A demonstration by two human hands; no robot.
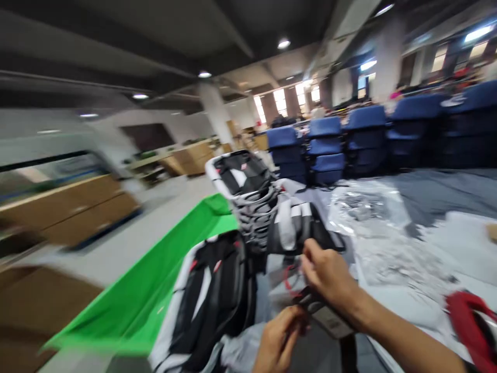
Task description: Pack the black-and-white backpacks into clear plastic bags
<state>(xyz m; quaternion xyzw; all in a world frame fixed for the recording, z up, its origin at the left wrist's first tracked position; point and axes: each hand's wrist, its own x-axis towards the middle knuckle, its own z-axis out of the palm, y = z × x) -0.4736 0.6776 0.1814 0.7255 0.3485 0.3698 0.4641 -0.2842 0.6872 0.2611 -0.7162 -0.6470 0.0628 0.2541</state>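
Note:
My left hand (277, 339) is closed in a pinch, its fingertips on the end of a dark strap (301, 299). Just above and to the right, my right hand (330, 274) is closed too. What its fingers hold is hidden and blurred. Below that hand hangs a grey-brown tag (332, 322) with a pale label, its print unreadable. A thin red cord loop (288, 281) shows beside the right fingertips, against a grey and black backpack (287, 228) lying in front of me. Motion blur softens the details.
To the left, a black and white backpack (213, 285) lies beside a green sheet (155, 290). More backpacks are stacked (258, 212) beyond. Clear plastic bags (365, 204) and a red tape dispenser (469, 326) lie at right. Blue chairs (326, 145) and cardboard boxes (73, 207) stand farther off.

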